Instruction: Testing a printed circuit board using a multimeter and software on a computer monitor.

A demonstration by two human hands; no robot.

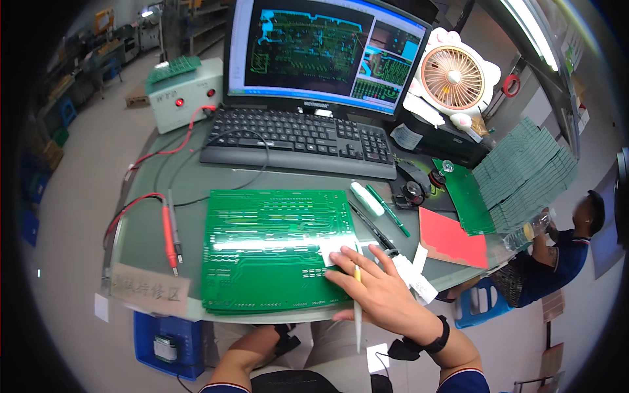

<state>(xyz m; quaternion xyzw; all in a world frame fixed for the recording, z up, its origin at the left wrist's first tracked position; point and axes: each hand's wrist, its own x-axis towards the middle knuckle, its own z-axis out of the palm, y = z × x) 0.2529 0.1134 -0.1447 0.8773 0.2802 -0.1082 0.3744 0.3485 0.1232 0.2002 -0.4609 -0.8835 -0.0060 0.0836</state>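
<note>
Circuit board (275,252), green, lies flat on the counter (187,226), near edge close to the counter's front; I can make out more than one layer at its edge. My right hand (383,291) is over the board's right side. Its fingers hold a pale stick (358,311) with a yellow end, tucked among them; fingertips slightly apart, touching a white slip (329,254) on the board. My left forearm (252,350) comes in below the board; the left hand is hidden past the counter edge, so I can't tell how those fingers are.

Right of the board: white tube (367,199), green pen (389,211), white bottle (414,278) beside my right hand, then a red sheet (452,239); further right, a rack-like row of green boards (524,177). Left of the board: red probe (170,236) next to a black one. Beyond the board: black keyboard (298,139), then a monitor (321,56) showing a circuit layout. Well right of the board, a person (563,265) sits on a blue stool (481,304).
</note>
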